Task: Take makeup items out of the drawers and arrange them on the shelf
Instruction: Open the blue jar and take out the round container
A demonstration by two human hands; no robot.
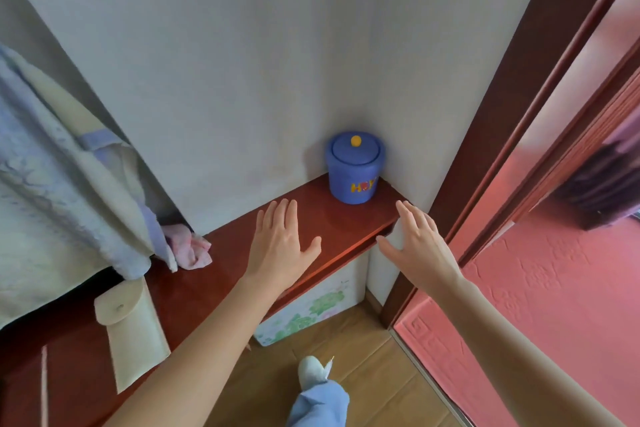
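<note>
Both bare forearms reach up from the lower edge of the frame toward its centre. The left hand point(280, 243) is spread flat, palm down, fingers point(277, 215) extended and close together, thumb splayed to the right. The right hand point(417, 246), right of centre, is likewise open, palm down and tilted slightly, fingers straight, thumb pointing left. Neither hand holds anything. A trouser leg and foot show at the bottom centre.

1 blue jar point(355, 168), 1 shelf point(311, 218), 2 hands: left hand point(278, 241), right hand point(417, 246).
</note>
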